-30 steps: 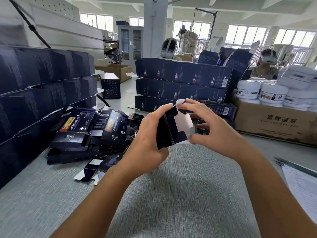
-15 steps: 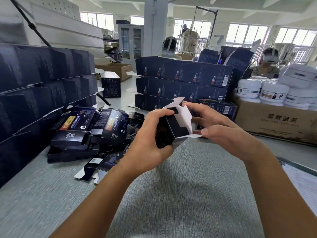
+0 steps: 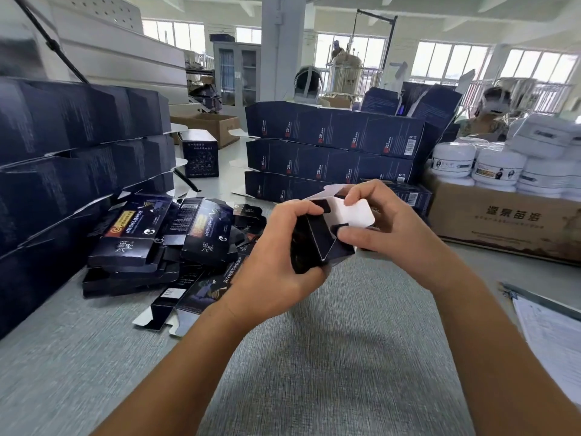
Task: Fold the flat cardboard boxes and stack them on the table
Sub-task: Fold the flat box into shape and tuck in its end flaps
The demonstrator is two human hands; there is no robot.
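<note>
Left hand [image 3: 276, 262] grips dark half-folded carton [image 3: 317, 243] above grey table [image 3: 314, 357]; right hand [image 3: 386, 228] pinches its white end flap [image 3: 355, 215]; flat cartons [image 3: 163, 240] piled left; folded stacks [image 3: 330, 152] behind.

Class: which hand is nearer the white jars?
Right. The right hand sits left of and below the jars; the left hand grips the box farther left, beside the flat boxes.

Black box [image 3: 317, 243], white flap [image 3: 355, 214], grey table [image 3: 314, 357]
</note>
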